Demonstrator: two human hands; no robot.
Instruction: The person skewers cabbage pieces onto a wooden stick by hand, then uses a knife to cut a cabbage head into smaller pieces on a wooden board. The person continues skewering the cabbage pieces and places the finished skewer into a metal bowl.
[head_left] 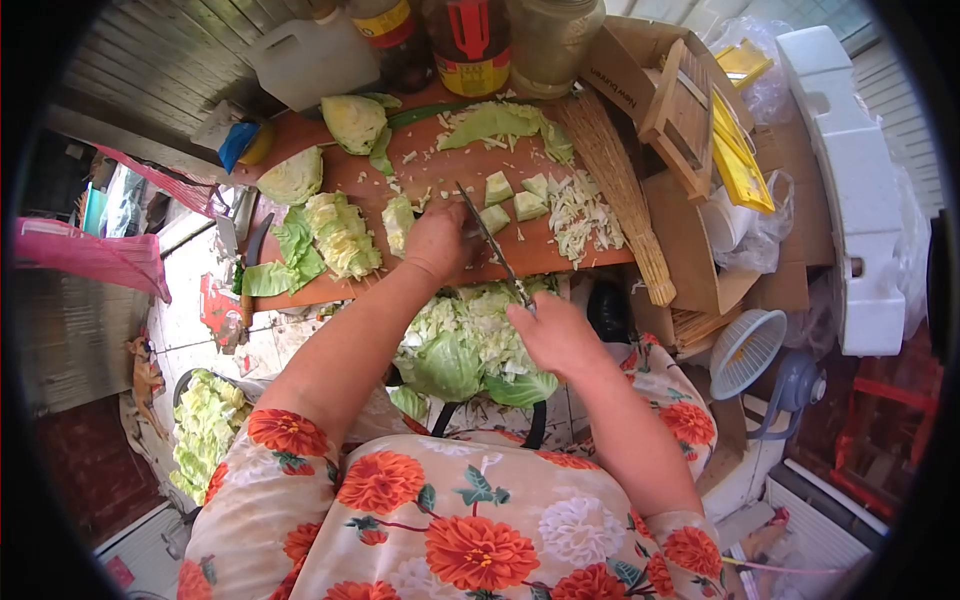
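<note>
My right hand [548,330] is closed round the handle of a knife [492,238], whose blade points up and left over the reddish board [350,180]. Beside the blade, my left hand [442,238] rests on the board with its fingers curled; what lies under them is hidden. A cut cabbage piece [398,224] sits just left of that hand. Right of the blade are several pale cut chunks [530,206] and a heap of shreds [583,222]. Further left lie a large cabbage piece [342,235], loose leaves [293,250] and cabbage wedges [293,177].
Chopped cabbage [462,335] fills a container below the board edge. Another knife [255,250] lies at the left. A straw brush [622,190], wooden slicer [690,110] and cardboard box [690,240] stand right. Bottles [470,45] line the back. More cabbage [207,425] is lower left.
</note>
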